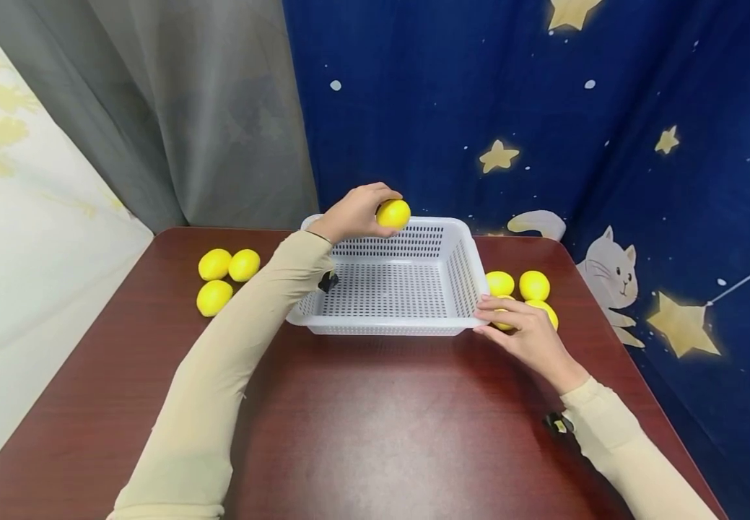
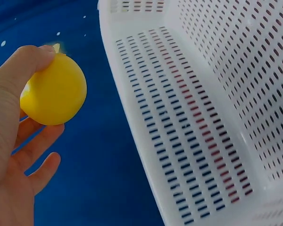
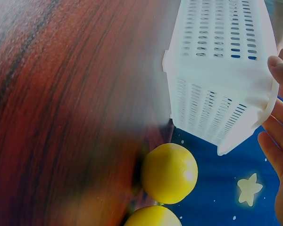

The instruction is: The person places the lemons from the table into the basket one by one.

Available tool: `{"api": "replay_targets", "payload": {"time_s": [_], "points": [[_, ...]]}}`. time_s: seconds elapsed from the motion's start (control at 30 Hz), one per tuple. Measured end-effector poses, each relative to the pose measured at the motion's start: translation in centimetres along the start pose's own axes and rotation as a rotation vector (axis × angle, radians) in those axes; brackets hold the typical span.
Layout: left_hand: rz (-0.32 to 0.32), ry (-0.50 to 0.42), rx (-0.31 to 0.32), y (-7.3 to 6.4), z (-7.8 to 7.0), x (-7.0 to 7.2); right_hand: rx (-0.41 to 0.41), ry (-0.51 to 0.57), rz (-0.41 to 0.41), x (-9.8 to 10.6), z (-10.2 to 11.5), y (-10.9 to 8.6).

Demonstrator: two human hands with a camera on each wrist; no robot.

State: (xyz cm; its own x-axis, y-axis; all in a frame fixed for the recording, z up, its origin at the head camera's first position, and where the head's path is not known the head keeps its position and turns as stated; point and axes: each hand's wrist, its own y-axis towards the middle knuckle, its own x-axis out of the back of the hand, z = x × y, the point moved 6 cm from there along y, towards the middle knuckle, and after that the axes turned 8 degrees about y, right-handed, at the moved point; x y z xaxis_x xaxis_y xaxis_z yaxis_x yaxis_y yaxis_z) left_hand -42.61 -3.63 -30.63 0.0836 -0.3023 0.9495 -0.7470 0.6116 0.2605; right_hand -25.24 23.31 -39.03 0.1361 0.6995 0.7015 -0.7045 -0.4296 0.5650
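- Left hand (image 1: pixel 356 211) grasps a lemon (image 1: pixel 393 214) near the far rim of the basket (image 1: pixel 382 323); likely light, firm, slightly slippery; best held round its middle;
- right hand (image 1: pixel 532 338) grips the basket's corner; probably stiff;
- loose lemons (image 1: pixel 215 298) on the desk (image 1: pixel 375 426).

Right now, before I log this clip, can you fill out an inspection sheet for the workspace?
Surface: table, reddish-brown, glossy.
Job's things: white basket, slotted, open side up; three yellow fruits to its left; four more fruits to its right, some partly hidden by the right hand; held fruit off the table.
Clutter: nothing seen.
Grippers: bare hands; the left hand holds the held fruit, the right grips the basket at its near right corner.
Cables: nothing seen.
Surroundings: grey curtain; blue curtain with stars and a cat; white patterned covering at left.
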Motion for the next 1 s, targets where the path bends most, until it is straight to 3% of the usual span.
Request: {"api": "replay_targets", "payload": {"time_s": [0.57,1.0], "points": [[0.091,0.001,-0.016,3.2,-3.1,-4.1,0.022,0.018,-0.014,0.3,-0.2,-0.1],[0.133,0.031,-0.037,4.4,-3.5,-7.0,0.017,0.045,-0.015,0.3,-0.5,-0.1]]}}
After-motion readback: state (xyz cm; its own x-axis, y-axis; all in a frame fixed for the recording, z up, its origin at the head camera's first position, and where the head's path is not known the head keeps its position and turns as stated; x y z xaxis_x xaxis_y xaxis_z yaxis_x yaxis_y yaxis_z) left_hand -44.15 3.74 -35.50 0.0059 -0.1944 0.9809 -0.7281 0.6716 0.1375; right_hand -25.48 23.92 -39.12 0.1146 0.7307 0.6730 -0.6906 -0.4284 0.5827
